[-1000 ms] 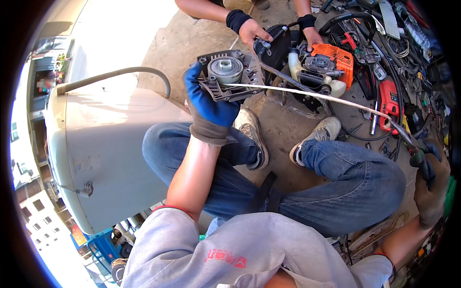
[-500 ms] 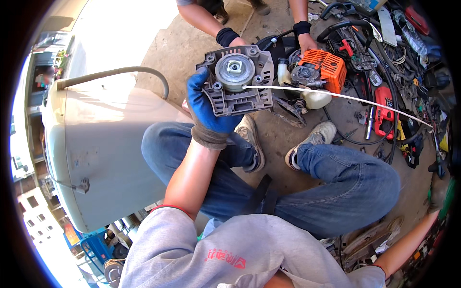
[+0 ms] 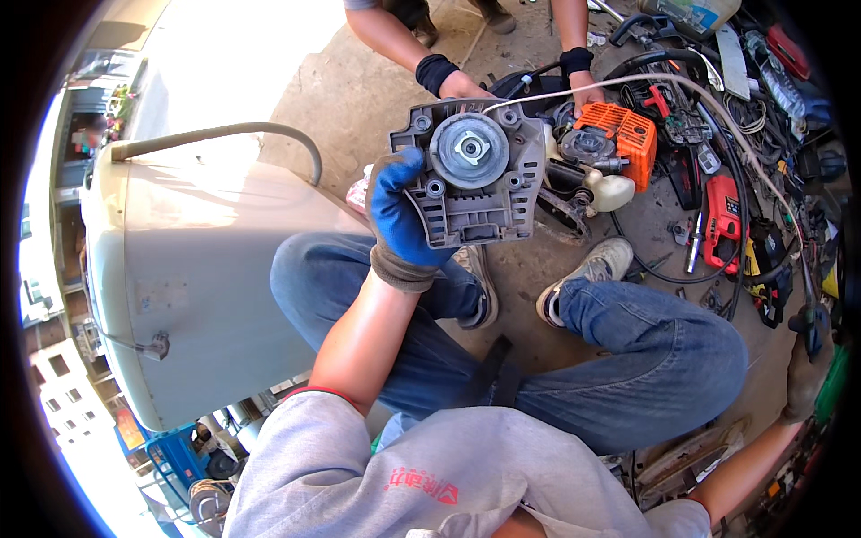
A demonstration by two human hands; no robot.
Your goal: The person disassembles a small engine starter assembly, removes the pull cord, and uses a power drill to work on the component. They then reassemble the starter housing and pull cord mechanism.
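Observation:
My left hand (image 3: 399,202), in a blue and grey work glove, grips a grey recoil starter housing (image 3: 475,229) by its left side, above my knees. Its round reel (image 3: 468,151) faces up. From the reel's upper edge a pale starter rope (image 3: 717,106) runs in a loose arc to the far right. Its end reaches the tip of a slim dark tool (image 3: 811,269), whose kind I cannot make out. Near the right rim, my gloved right hand (image 3: 807,359) is closed on that tool's lower end. The view is distorted there.
A co-worker's hands (image 3: 585,90) touch a small engine with an orange cover (image 3: 628,134) just beyond. A red tool (image 3: 720,224), cables and many parts crowd the right side. A large pale metal casing (image 3: 206,296) stands at the left.
The rope was taut and straight; it now bows upward and slack, leaving the reel's top instead of its lower edge. The housing has shifted slightly right and nearer.

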